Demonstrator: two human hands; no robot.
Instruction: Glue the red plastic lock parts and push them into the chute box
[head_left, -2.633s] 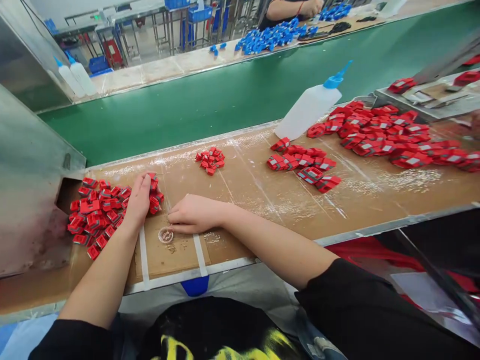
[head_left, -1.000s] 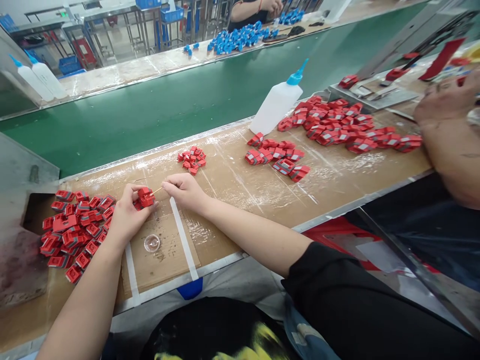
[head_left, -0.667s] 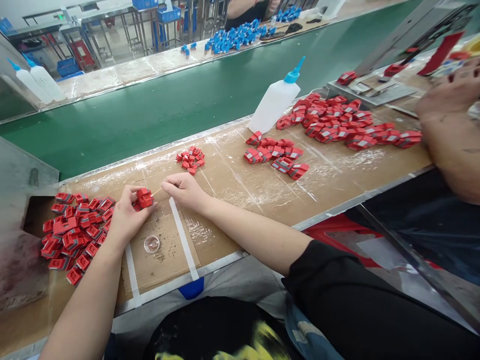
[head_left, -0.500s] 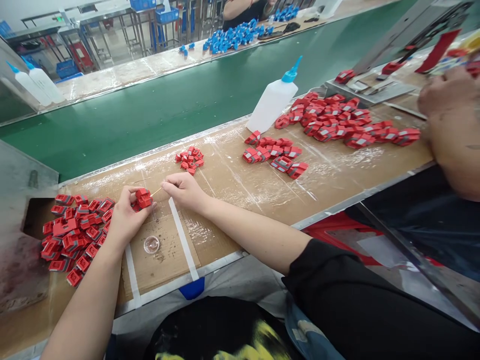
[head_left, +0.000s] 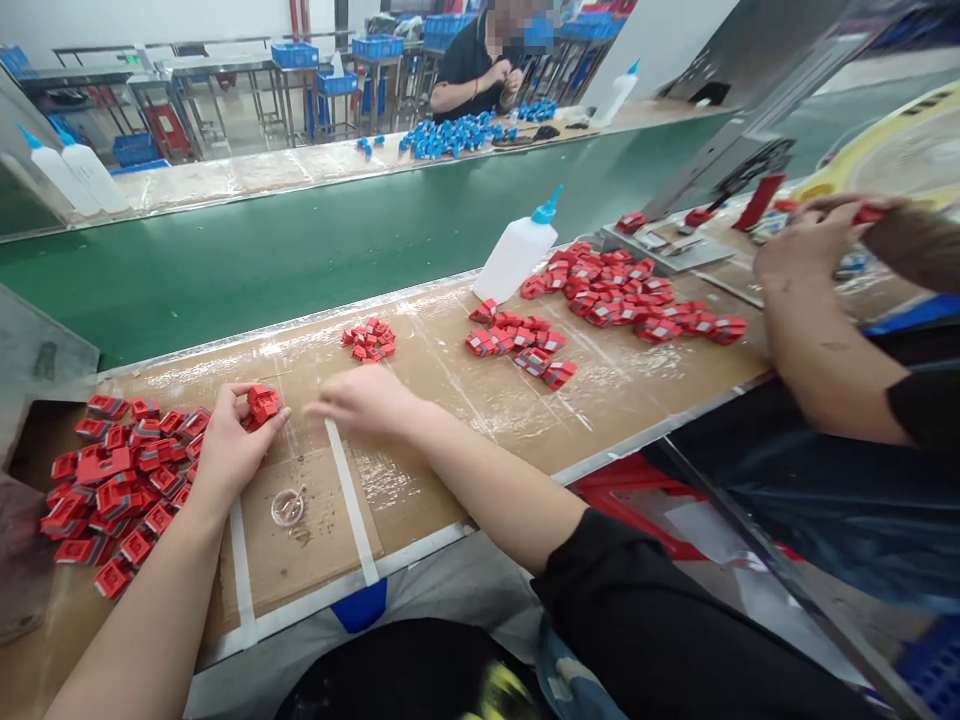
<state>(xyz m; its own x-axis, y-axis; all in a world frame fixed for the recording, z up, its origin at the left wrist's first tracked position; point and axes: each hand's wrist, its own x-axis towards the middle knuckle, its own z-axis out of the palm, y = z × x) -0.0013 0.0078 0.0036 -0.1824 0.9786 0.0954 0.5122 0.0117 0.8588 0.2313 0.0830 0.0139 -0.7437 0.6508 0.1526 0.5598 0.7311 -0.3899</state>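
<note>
My left hand (head_left: 238,440) is closed around a red plastic part (head_left: 264,404), held above the table at the left. My right hand (head_left: 367,400) hovers to the right of it, fingers stretched out leftward and smeared by motion, with nothing visible in them. Just beyond the right hand lies a small pile of little red pieces (head_left: 369,340). A small clear round dish (head_left: 287,508) sits on a cardboard sheet (head_left: 319,545) below my hands, with a thin stick (head_left: 295,500) in it. Left of my left hand is a heap of red and grey parts (head_left: 124,470).
A white squeeze bottle (head_left: 514,258) with a blue nozzle stands at the table's far edge, near more red parts (head_left: 607,285). A co-worker's hand (head_left: 802,245) is at the right. Beyond the green belt (head_left: 337,235), another person sits by blue parts (head_left: 450,136).
The stick has left my right hand and now lies in the dish. My right hand's fingers have stretched out. The left hand keeps the red part. The camera view has shifted.
</note>
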